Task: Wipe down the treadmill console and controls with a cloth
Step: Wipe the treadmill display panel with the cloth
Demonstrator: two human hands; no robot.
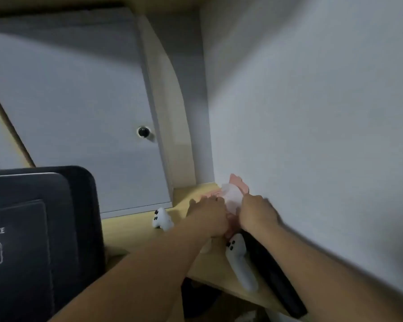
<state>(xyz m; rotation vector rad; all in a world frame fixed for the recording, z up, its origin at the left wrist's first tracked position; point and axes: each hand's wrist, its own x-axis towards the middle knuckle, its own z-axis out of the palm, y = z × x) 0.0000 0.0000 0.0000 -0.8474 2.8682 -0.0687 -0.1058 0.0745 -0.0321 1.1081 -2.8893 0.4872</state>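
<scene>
A pale wall [312, 112] runs along the right of the pink pack [239, 183], which leans against it. Left of the pack and further back is a white cabinet door [68, 101]. The black treadmill console [33, 228] is well to the left of the pack and nearer the camera, with nothing touching it. Part of a printed word shows on its panel.

The pack sits at the far corner of a light wooden counter [130, 231]. A flat black slab [277, 275] lies on the counter along the wall, nearer the camera than the pack.

Both bare forearms reach to the pack. The left hand [208, 217] lies over its left side, and blur hides whether that grip is closed on anything. The right hand [257, 213] is at its right side, its grip pinched on the white cloth [232, 196] that stands up out of the pack.

One small white ghost figure [161, 218] stands on the counter left of the pack. A second ghost figure [239, 256] lies nearer the camera, just below the hands. A black knob [143, 131] is on the cabinet door's right edge.
</scene>
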